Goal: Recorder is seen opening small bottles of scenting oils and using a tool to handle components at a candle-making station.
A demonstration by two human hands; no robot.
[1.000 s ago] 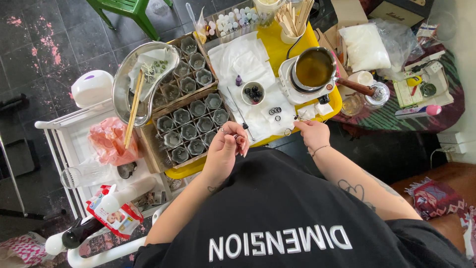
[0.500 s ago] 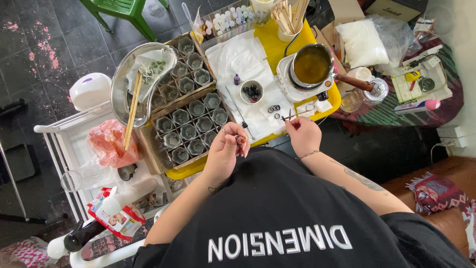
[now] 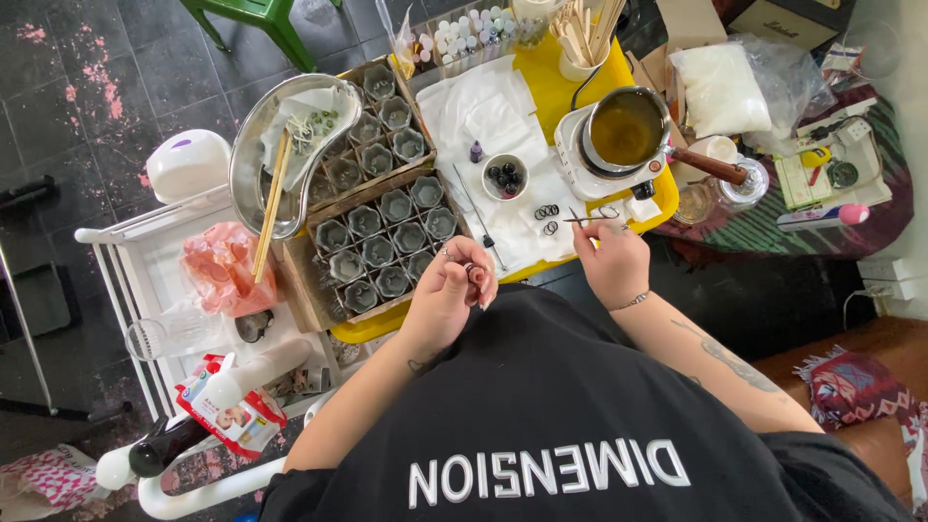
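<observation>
My left hand [image 3: 452,290] is curled shut at the near edge of the yellow tray [image 3: 556,92], pinching a small dark piece at its fingertips. My right hand [image 3: 614,261] holds small metal scissors [image 3: 588,219] level over the white paper [image 3: 483,106]. The scissor tips point left towards a few small dark rings [image 3: 546,212] lying on the paper. A small white bowl of dark beads [image 3: 505,176] sits just beyond the rings. A thin metal tool [image 3: 478,217] lies on the paper between my hands.
A cardboard box of several grey tin cups [image 3: 382,237] stands left of the paper, with a metal bowl [image 3: 253,164] and wooden sticks beside it. A pot of amber liquid [image 3: 626,126] sits on a white hotplate. Small bottles [image 3: 464,29], a white bag [image 3: 720,87] and a white cart [image 3: 145,261] surround the tray.
My right hand has reached slightly forward onto the white paper and now holds the scissors level there. My left hand has stayed in place, still pinched shut.
</observation>
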